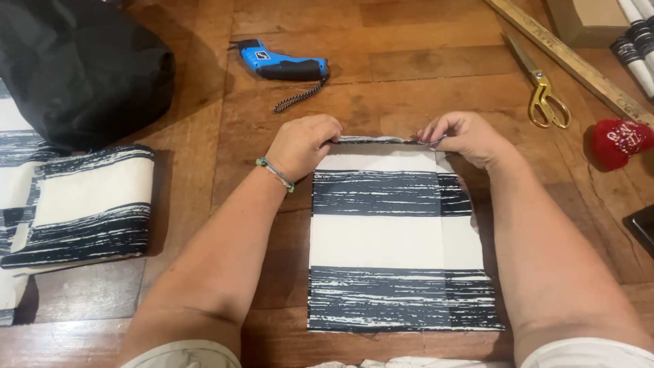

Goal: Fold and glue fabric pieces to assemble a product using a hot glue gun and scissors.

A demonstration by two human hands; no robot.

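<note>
- One striped fabric piece (395, 238) is shown flat at the centre of the view, with four bands counted, white and dark navy in turn; its long axis runs from 12 to 6 o'clock, and its far edge is turned toward 12.
- The far edge is pinched at two places: by the left hand (303, 144) at its 11 o'clock corner and by the right hand (463, 136) at its 1 o'clock corner. Both hands are curled nearly closed, fingertips pressed on the folded hem.
- One beaded bracelet (276, 173) is worn on the left wrist.
- One folded bundle of like fabric (85, 208) is seen at 9 o'clock, well apart, and one black bag (78, 65) at 10 o'clock.
- One blue glue gun (283, 66) is laid at 12 o'clock, nozzle toward 9.
- One pair of gold-handled scissors (541, 85), one wooden ruler (572, 61) and one red pincushion (616, 142) are placed at 2 o'clock.
- Everything is supported by a brown wooden plank surface (381, 88); the room beyond cannot be seen.
</note>
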